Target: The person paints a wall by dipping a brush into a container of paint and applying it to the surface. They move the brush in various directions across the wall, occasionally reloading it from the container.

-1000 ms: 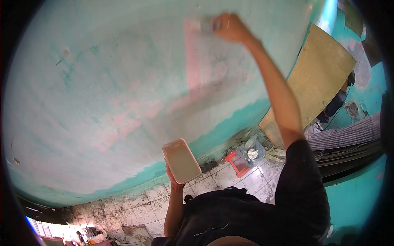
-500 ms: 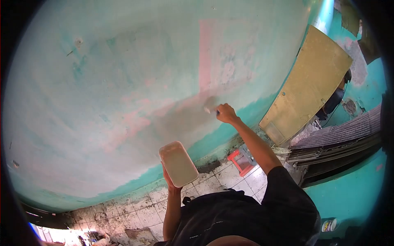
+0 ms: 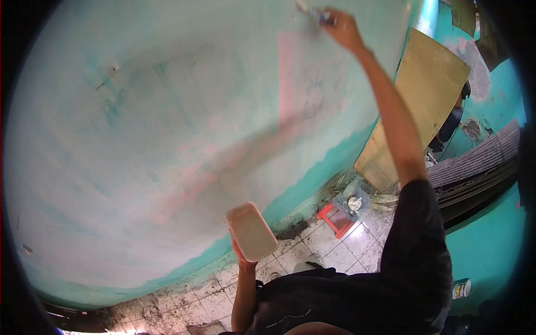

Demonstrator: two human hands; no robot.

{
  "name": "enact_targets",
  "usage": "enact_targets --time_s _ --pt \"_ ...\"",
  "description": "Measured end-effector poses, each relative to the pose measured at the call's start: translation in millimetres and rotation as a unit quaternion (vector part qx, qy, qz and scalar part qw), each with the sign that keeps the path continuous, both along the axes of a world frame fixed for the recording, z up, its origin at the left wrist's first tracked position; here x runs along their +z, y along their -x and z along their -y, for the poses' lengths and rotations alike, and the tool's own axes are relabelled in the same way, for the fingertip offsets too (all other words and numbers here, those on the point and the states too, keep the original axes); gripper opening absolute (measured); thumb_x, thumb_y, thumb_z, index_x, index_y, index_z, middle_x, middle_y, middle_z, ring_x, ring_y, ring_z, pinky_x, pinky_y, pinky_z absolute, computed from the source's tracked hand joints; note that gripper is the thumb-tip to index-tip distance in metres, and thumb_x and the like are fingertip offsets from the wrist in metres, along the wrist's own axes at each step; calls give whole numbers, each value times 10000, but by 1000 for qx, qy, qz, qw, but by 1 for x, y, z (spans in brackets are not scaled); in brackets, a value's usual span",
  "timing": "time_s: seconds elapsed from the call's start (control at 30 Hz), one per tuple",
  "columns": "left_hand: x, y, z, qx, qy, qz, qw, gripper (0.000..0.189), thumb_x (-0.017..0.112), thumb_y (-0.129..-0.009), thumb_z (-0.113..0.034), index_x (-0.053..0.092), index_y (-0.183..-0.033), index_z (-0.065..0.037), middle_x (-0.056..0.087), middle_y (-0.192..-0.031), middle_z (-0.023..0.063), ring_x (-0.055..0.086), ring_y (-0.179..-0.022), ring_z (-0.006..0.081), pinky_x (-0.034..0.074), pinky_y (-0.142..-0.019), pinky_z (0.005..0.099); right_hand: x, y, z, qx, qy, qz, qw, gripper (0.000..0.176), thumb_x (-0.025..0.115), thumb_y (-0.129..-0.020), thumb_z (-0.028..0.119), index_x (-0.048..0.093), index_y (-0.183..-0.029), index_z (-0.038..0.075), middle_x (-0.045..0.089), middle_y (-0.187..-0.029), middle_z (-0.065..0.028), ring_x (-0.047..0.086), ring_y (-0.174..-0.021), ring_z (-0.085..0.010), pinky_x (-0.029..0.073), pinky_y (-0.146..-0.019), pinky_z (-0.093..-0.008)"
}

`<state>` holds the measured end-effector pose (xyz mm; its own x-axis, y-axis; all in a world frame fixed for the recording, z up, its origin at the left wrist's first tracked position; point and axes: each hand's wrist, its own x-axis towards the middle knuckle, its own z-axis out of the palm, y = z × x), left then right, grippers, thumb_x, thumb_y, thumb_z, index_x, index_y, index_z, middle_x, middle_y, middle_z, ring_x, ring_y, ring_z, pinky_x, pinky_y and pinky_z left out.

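Observation:
My right hand (image 3: 345, 29) is closed round the handle of a paintbrush (image 3: 314, 12), raised high at the top of the view. Its pale bristles are close against the wall (image 3: 184, 95), which shows thin whitish paint over turquoise and pink patches. Lower down, my left hand (image 3: 239, 252) grips a rectangular plastic tub (image 3: 266, 225) from below and the side, with some of its fingers hidden behind it. Pale, whitish paint (image 3: 251, 237) lies inside the tub.
A red stool (image 3: 338, 228) with a grey plastic bag (image 3: 352, 201) stands on the dirty tiled floor (image 3: 212, 304). A yellowish board (image 3: 416, 100) leans at the right, beside stacked corrugated sheets (image 3: 480, 159). A small labelled can (image 3: 462, 288) is at lower right.
My right hand has moved up the wall with the paintbrush, from beside the pink patch to above it. The tub in my left hand has shifted slightly right and down in view.

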<state>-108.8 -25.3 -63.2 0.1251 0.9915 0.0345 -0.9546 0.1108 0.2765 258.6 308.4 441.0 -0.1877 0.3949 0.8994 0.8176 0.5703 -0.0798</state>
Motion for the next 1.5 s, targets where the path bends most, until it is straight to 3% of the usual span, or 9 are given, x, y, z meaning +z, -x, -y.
enact_targets --time_s 0.27,0.37,0.4,0.6,0.77,0.97,1.03,1.3,1.5 --pt "-15 5 -7 -10 -5 -12 1000 744 405 -978 -583 311 -1519 -81 463 -1426 249 555 -1203 427 498 -967 588 -395 24 63 -42 414 55 907 278 654 -797 206 722 -1066 181 702 -908 -204 650 -908 -413 530 -845 -504" --pt "-23 2 -19 -3 1 21 1000 745 446 -970 -560 302 -1522 -80 448 -1436 248 545 -1212 429 497 -964 589 -383 7 30 -2 210 111 971 291 670 -781 144 725 -1066 121 677 -728 -181 661 -653 -326 521 -675 -448" --pt "-17 -3 -25 -3 1 22 1000 745 446 -970 -560 302 -1522 -80 448 -1436 248 545 -1212 429 497 -964 589 -297 13 37 18 342 82 936 259 660 -775 144 729 -1020 95 678 -744 -190 661 -671 -340 518 -680 -444" --pt "-22 -30 -44 -17 -4 36 999 744 523 -949 -526 309 -1522 -102 424 -1453 231 520 -1236 403 484 -982 581 -35 19 45 -8 -2 -47 999 240 673 -858 181 704 -1084 105 634 -663 -166 599 -549 -313 485 -568 -386" --pt "5 -63 -45 -12 -6 39 999 756 564 -930 -519 321 -1517 -109 415 -1456 216 510 -1242 388 465 -1000 573 -181 50 17 19 -32 -100 994 315 621 -880 137 678 -1180 60 648 -778 -208 633 -667 -363 520 -639 -416" --pt "32 -84 -34 -23 -2 32 999 770 558 -929 -527 307 -1524 -109 418 -1459 211 517 -1230 385 468 -991 574 -441 45 67 -10 306 -25 952 490 647 -824 125 590 -1310 144 649 -854 -170 645 -745 -369 545 -688 -489" --pt "26 -85 -29 -15 17 32 999 768 557 -929 -529 308 -1525 -114 417 -1463 211 517 -1233 387 470 -988 575 -443 35 76 -2 450 25 892 360 664 -788 126 697 -1147 125 677 -918 -205 658 -878 -379 542 -758 -492" --pt "29 -112 -29 -6 -8 17 1000 760 535 -931 -554 312 -1532 -145 411 -1479 214 513 -1246 400 468 -986 579 -139 34 49 203 84 -176 960 291 546 -1006 262 632 -887 10 519 -580 -110 493 -495 -161 416 -507 -351" --pt "23 -128 -23 -5 31 31 999 788 549 -918 -557 296 -1545 -154 381 -1501 212 508 -1250 395 471 -986 580 -315 81 10 59 138 -74 986 158 498 -963 85 546 -1077 -12 627 -989 -141 646 -823 -352 489 -686 -488"
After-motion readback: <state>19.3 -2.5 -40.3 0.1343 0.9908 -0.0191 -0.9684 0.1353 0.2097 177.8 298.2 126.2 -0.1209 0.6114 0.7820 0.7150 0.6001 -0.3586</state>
